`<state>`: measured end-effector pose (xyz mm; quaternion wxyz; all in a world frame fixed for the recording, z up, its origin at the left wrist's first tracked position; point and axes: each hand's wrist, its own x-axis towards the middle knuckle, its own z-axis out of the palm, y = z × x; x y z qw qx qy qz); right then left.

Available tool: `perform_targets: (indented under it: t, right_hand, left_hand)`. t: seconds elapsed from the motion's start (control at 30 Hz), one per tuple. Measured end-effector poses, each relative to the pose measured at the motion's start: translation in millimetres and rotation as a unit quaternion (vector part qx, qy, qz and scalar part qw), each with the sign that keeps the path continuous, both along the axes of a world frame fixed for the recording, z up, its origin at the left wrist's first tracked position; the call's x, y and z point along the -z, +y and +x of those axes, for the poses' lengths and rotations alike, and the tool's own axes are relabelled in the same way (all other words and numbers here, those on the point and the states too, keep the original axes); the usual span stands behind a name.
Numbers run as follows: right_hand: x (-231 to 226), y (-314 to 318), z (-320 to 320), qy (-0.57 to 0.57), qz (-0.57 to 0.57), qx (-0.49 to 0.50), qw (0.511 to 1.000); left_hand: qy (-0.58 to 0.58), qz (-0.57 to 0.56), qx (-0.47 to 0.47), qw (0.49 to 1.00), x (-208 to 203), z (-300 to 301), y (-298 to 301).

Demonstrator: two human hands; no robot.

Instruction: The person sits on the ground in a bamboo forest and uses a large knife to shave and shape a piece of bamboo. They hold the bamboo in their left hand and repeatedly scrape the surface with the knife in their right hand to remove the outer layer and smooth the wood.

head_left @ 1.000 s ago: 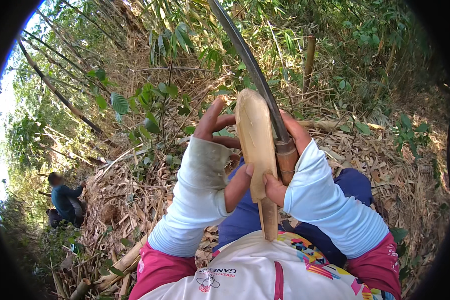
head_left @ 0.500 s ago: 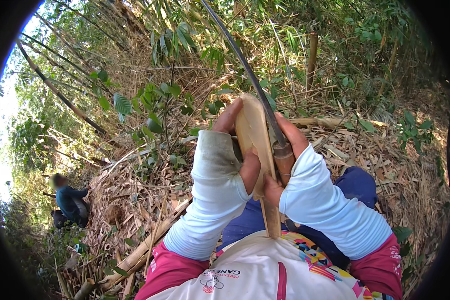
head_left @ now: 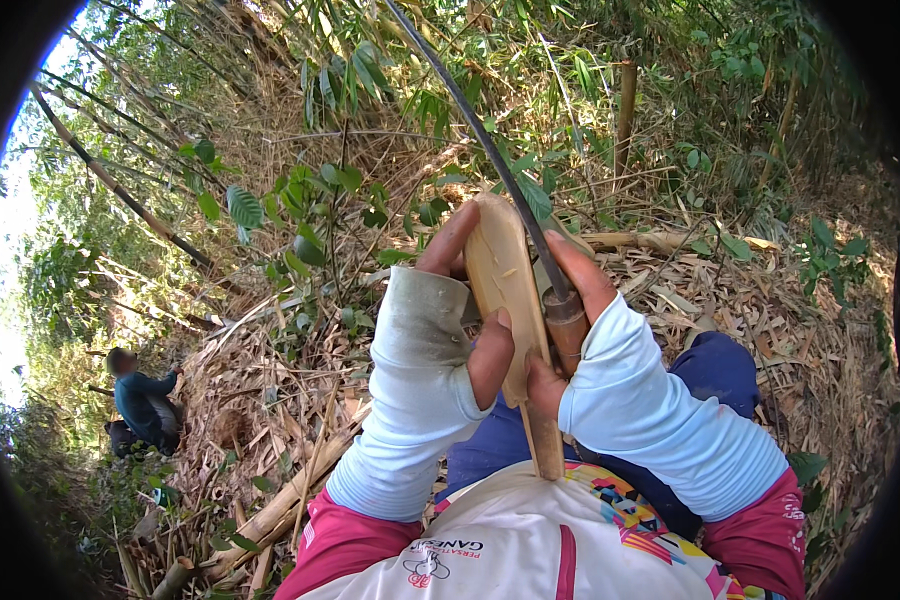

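Note:
A pale, paddle-shaped piece of wood (head_left: 502, 270) stands in front of my body, rounded at the far end, its narrow tail reaching down to my shirt. My left hand (head_left: 491, 358) grips its left side, fingers partly hidden behind it and the thumb at its near edge. My right hand (head_left: 584, 277) is closed around the brown wooden handle (head_left: 567, 328) of a long knife. That knife's dark, slender blade (head_left: 480, 130) slants up and to the left past the wood's right side. My right thumb presses by the wood's lower right edge.
Dry bamboo leaves and husks (head_left: 710, 300) cover the ground. A bamboo pole (head_left: 280, 510) lies at the lower left, and leafy shoots (head_left: 310, 240) rise ahead. A person in a dark top (head_left: 145, 400) crouches at the far left. A cut stalk (head_left: 625, 115) stands upright farther off.
My left thumb has slid a little left and down, off the wood's face toward its edge. The wood has turned slightly, and the knife blade has tipped slightly left.

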<state>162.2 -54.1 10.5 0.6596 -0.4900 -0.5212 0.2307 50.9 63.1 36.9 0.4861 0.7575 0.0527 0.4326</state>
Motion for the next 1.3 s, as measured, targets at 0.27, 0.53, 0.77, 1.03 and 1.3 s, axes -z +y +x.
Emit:
perform_targets:
  t: [0.27, 0.53, 0.77, 1.03, 1.3]
  right_hand:
    - [0, -2, -3, -0.073, -0.002, 0.027, 0.997]
    - [0, -6, -1, -0.093, -0.024, 0.039, 0.995]
    - [-3, -6, -6, -0.056, -0.016, 0.027, 0.998]
    - [3, -6, -5, -0.106, -0.004, 0.047, 0.993]
    - [2, -6, -7, -0.089, -0.027, 0.038, 0.995]
  left_hand:
    - [-0.053, -0.004, -0.059, 0.997, 15, 9, -4]
    - [-0.039, -0.043, -0.065, 0.996, 11, 10, -5]
    - [-0.087, -0.005, -0.056, 0.995, 22, 6, 1]
    - [-0.052, -0.037, -0.083, 0.995, 16, 7, -10]
    - [-0.024, -0.037, -0.099, 0.994, 21, 4, -2]
